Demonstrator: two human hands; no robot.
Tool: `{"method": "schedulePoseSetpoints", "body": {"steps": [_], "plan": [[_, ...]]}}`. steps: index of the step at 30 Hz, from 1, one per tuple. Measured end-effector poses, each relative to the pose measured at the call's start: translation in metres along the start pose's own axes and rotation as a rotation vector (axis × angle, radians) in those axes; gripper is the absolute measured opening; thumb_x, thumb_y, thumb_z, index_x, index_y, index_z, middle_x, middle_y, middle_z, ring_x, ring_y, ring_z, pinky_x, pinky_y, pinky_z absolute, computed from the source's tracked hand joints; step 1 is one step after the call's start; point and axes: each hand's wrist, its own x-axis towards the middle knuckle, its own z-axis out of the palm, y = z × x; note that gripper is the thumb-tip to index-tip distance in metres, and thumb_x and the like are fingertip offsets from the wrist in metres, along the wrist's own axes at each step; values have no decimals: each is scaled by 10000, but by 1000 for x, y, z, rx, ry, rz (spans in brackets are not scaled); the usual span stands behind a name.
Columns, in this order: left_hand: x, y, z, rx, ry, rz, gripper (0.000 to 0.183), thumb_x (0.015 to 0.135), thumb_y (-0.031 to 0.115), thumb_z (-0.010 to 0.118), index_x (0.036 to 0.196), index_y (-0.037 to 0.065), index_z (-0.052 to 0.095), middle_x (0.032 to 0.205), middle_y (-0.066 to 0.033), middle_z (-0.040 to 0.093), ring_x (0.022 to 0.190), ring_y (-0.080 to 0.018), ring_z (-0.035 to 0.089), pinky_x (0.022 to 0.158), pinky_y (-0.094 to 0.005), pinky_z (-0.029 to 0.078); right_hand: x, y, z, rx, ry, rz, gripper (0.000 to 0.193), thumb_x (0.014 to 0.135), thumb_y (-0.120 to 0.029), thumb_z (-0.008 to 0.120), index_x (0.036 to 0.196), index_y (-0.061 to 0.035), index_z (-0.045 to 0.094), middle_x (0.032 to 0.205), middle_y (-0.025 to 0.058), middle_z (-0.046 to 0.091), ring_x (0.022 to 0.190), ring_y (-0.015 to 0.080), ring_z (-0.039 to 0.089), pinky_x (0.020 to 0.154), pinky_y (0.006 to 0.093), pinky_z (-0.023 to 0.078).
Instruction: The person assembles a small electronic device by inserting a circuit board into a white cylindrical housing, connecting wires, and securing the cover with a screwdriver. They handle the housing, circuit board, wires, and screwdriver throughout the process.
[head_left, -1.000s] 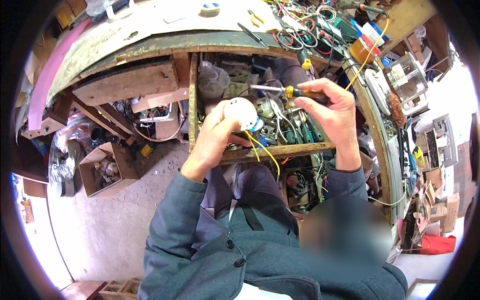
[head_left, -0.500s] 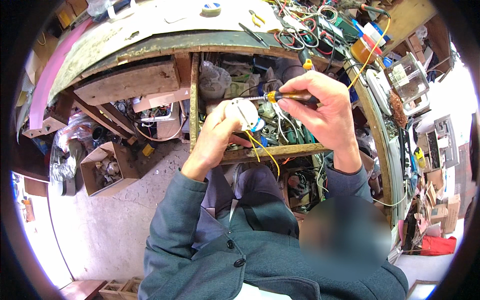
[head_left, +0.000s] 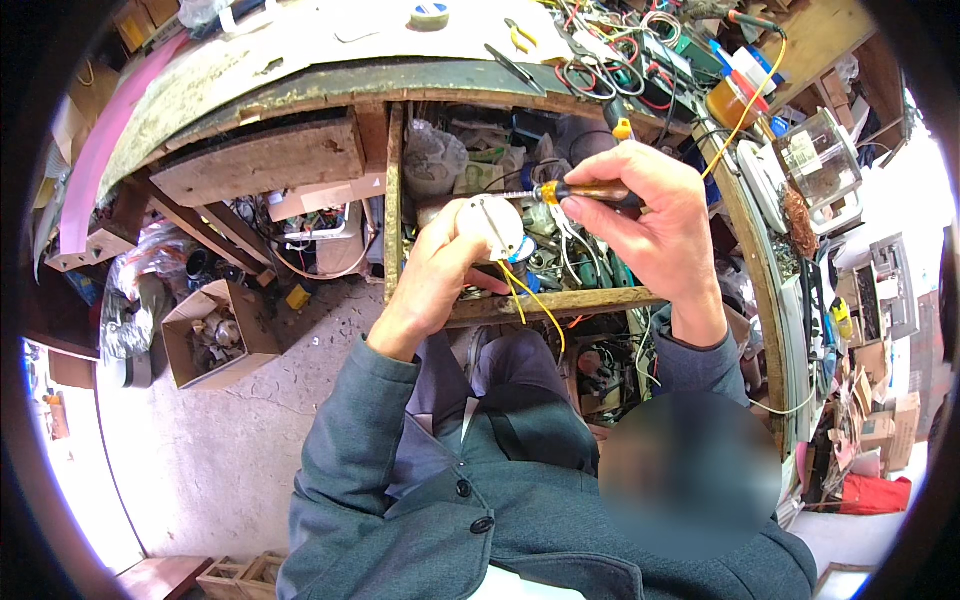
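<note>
Edges and room:
- Pink strip [head_left: 105,160], upper left of the frame, slanting downward.
- Pale floor [head_left: 240,460], lower left, running up to the left sleeve [head_left: 345,450].
- Wooden bench edge [head_left: 470,96], upper centre, curving across above both hands.
- Drawer [head_left: 393,230], centre, crammed with tools and oddments; its front rail [head_left: 575,301] passes beneath the hands.
- Side bench edge [head_left: 765,310], right, bending down near the right forearm.

Other things:
- Cardboard box [head_left: 240,367], left, standing on the floor, small parts inside.
- Left hand [head_left: 430,275], centre, closed about the near left side of a white disc [head_left: 490,228], which it holds up over the drawer.
- Yellow wires [head_left: 545,315], hanging from the disc across the front rail.
- Screwdriver [head_left: 600,190], shaft pointing left to the disc's upper rim; whether the tip touches, cannot tell.
- Right hand [head_left: 660,220], right of centre, thumb and fingers pinched on the screwdriver handle.
- Cable tangle [head_left: 600,75], upper right, crowding the bench above that hand.
- Yellow cord [head_left: 745,125], dangling just beyond its knuckles.
- Clear plastic box [head_left: 820,150], farther right.
</note>
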Motion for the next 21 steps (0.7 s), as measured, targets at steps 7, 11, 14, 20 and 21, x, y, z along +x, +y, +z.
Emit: {"method": "schedulePoseSetpoints", "body": {"steps": [7,11,14,20,21], "plan": [[1,-1,1,-17,-12,-4,507,946,165,536,1429,14,547,1203,-135,689,933,-248,716,704,-398,650,1,3,1,-1,-11,-49,182,830,-40,843,976,-25,736,844,98,707,762,261,705,696,342,557],[1,-2,0,61,-11,6,504,932,159,538,1412,7,550,1186,-128,684,926,-241,710,705,-389,651,11,-8,-12,-211,-167,-73,220,848,-10,799,1031,-23,679,948,117,665,892,340,690,810,394,560],[1,-3,-1,81,-14,13,496,927,158,542,1398,3,554,1178,-128,682,931,-238,707,706,-385,651,28,-10,-10,-102,-201,-273,235,867,53,736,1076,-12,650,1003,135,679,949,365,699,862,416,567],[1,-2,-1,54,13,-11,476,936,157,539,1387,10,560,1167,-121,681,937,-237,705,702,-391,647,27,-11,24,23,23,-113,317,879,-47,816,1158,-47,665,879,100,725,770,243,734,698,339,574],[2,-2,-1,39,13,-16,472,939,157,537,1387,12,560,1164,-120,681,936,-238,705,700,-393,647,24,-8,29,-25,100,-112,339,886,-83,840,1180,-60,673,838,84,731,704,215,736,647,324,573]]}}
